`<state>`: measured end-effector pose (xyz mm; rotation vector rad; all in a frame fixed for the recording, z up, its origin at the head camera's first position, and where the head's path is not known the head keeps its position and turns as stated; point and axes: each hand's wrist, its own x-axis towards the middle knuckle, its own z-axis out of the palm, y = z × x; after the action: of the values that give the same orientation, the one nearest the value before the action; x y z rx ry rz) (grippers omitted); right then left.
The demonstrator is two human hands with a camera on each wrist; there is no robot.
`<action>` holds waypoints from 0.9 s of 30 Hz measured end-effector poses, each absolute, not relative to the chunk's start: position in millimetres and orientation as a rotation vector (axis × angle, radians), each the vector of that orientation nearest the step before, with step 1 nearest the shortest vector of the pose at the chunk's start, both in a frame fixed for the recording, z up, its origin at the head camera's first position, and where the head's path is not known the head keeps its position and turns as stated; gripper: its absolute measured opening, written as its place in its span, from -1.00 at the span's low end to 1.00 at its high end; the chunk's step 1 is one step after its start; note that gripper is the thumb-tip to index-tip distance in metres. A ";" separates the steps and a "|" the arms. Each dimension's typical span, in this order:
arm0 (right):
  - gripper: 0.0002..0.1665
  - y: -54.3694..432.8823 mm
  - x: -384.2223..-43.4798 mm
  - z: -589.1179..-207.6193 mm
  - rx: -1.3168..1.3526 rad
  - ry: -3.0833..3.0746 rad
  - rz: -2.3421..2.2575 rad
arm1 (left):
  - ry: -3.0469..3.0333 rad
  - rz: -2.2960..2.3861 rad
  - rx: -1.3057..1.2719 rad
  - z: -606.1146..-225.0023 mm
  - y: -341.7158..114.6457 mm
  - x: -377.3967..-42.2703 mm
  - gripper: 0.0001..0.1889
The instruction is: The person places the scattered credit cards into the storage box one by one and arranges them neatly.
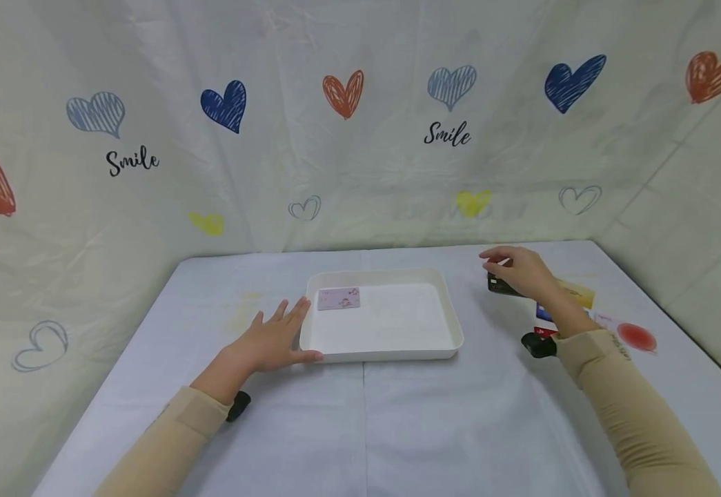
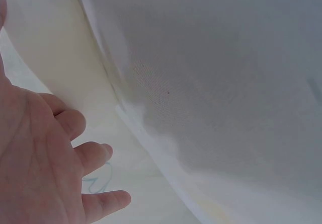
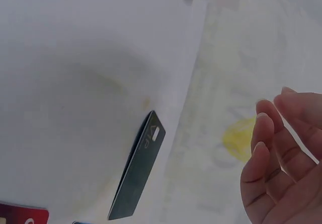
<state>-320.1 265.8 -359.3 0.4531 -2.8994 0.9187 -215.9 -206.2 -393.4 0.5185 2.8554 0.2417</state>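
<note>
A white tray (image 1: 385,357) lies on the table, with a pink card (image 1: 339,298) flat in its upper left corner. My left hand (image 1: 270,345) is at the tray's left side, fingers spread, its thumb at the near left corner. In the left wrist view, the left fingers (image 2: 98,156) hold nothing. Over on the right, my right hand (image 1: 524,271) hovers above a black card (image 3: 138,171) marked VIP. Its fingers are loosely bent with nothing between them, apart from the card in the right wrist view.
Right of the tray, partly behind the right forearm, lie a gold card (image 1: 577,293), a blue card (image 1: 543,313), a red card (image 3: 25,215) and a card with a red circle (image 1: 637,337). A white curtain (image 1: 385,166) printed with hearts hangs behind the table.
</note>
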 end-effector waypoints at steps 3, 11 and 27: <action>-0.56 274.0 -321.6 -361.3 0.440 -2.926 0.923 | 2.857 0.251 0.516 -391.6 -206.5 -215.7 0.20; -0.52 290.1 -322.0 -369.3 0.394 -2.939 0.942 | 2.848 0.257 0.525 -390.5 -206.9 -215.1 0.21; -0.48 314.3 -336.8 -381.9 0.287 -3.028 1.051 | 2.857 0.264 0.519 -391.2 -205.3 -214.8 0.19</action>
<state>-336.8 314.3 -381.9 0.2865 -3.0275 1.0509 -214.8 -205.3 -391.2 0.5188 2.8572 0.2640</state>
